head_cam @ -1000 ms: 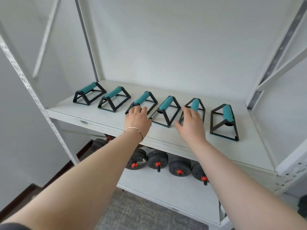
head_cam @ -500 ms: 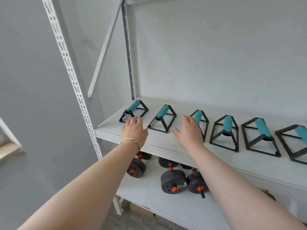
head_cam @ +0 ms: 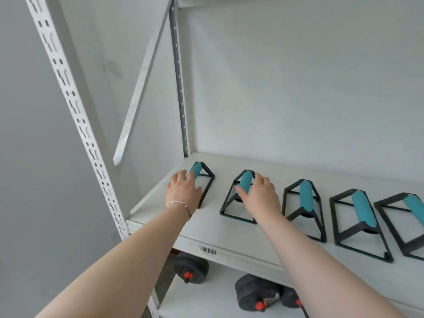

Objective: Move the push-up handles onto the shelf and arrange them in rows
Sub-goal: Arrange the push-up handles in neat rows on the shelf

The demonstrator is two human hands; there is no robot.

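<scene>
Several push-up handles with black triangular frames and teal foam grips stand in one row on the white shelf (head_cam: 229,237). My left hand (head_cam: 183,193) lies over the leftmost handle (head_cam: 197,169), fingers on the left of its grip and thumb on the right. My right hand (head_cam: 261,198) clasps the second handle (head_cam: 246,182), thumb on the grip's left and fingers over its right side. Untouched to the right stand a third handle (head_cam: 306,193), a fourth (head_cam: 363,210), and a fifth (head_cam: 415,210) cut off by the frame edge.
A perforated white upright (head_cam: 75,111) stands at the shelf's front left corner, with a grey back post (head_cam: 180,88) and a diagonal brace (head_cam: 142,88) behind. Black dumbbells with red collars (head_cam: 191,269) (head_cam: 254,294) lie on the lower shelf. A white wall backs the shelf.
The view has swung left along the row. Both hands moved from the shelf's front edge onto the two leftmost handles and closed around their grips.
</scene>
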